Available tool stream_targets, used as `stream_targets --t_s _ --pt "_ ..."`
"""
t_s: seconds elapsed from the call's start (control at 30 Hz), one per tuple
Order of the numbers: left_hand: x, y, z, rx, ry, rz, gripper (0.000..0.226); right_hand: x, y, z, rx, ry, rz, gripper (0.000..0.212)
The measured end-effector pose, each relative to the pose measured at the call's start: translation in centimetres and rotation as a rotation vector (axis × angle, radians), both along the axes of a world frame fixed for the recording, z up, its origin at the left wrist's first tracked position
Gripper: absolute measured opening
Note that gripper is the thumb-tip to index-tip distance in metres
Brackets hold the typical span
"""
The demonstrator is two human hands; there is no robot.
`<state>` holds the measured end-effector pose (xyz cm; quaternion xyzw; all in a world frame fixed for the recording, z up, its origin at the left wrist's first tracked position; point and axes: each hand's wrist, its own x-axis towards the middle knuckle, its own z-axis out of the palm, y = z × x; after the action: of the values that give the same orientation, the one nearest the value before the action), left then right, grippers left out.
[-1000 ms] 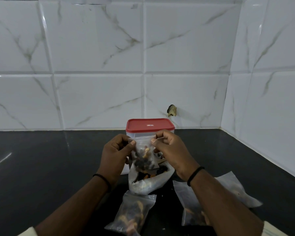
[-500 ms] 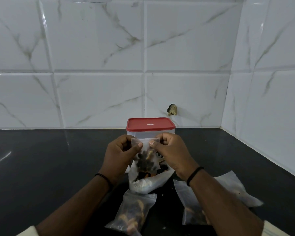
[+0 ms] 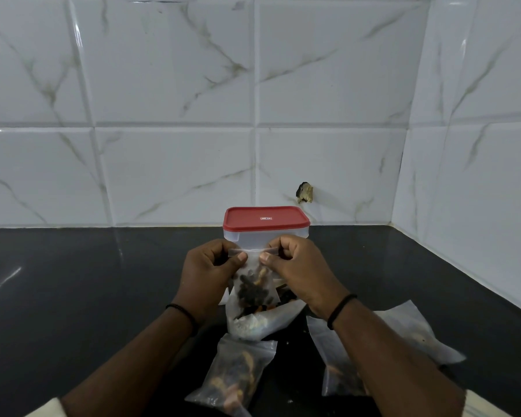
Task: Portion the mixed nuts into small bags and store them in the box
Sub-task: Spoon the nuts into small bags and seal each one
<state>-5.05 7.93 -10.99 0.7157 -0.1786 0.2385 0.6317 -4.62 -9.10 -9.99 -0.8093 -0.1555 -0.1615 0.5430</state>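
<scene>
Your left hand (image 3: 209, 267) and right hand (image 3: 295, 266) pinch the top strip of a small clear nut-filled bag (image 3: 254, 284). It hangs before the red-lidded translucent plastic box (image 3: 265, 225).

Bench (image 3: 73, 296): black, polished stone-like top, glossy, with streaks of reflected light; wall tiles (image 3: 175, 176): white, glazed, smooth, grey-gold marble veining, one chipped spot (image 3: 305, 192) exposing rough tan material. Box (image 3: 265, 236): translucent, frosted-looking plastic body under a red, smooth, semi-matt plastic lid (image 3: 265, 218). Held small bag (image 3: 254, 281), filled bags (image 3: 238, 377) on the bench and larger bag (image 3: 253, 325): thin clear plastic film, crinkled, slightly cloudy; wrist bands (image 3: 340, 310): black, matt, material not discernible.
</scene>
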Motion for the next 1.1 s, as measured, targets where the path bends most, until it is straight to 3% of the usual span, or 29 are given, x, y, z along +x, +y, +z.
stream_targets --t_s 0.2,0.5,0.83,1.1 --pt "-0.23 -0.10 0.15 -0.055 0.005 -0.005 0.004 -0.24 -0.13 0.31 0.058 0.044 0.032 0.007" --pt "-0.19 -0.15 0.10 -0.107 0.047 0.009 0.009 -0.33 -0.17 0.49 -0.046 -0.026 -0.049 0.008" --pt "-0.19 0.11 0.14 -0.115 0.068 0.004 0.009 -0.30 -0.53 0.46 0.145 0.071 0.011 0.009" --pt "-0.11 0.09 0.07 -0.140 0.073 -0.013 0.006 -0.22 -0.78 0.71 0.027 -0.023 -0.051 0.017"
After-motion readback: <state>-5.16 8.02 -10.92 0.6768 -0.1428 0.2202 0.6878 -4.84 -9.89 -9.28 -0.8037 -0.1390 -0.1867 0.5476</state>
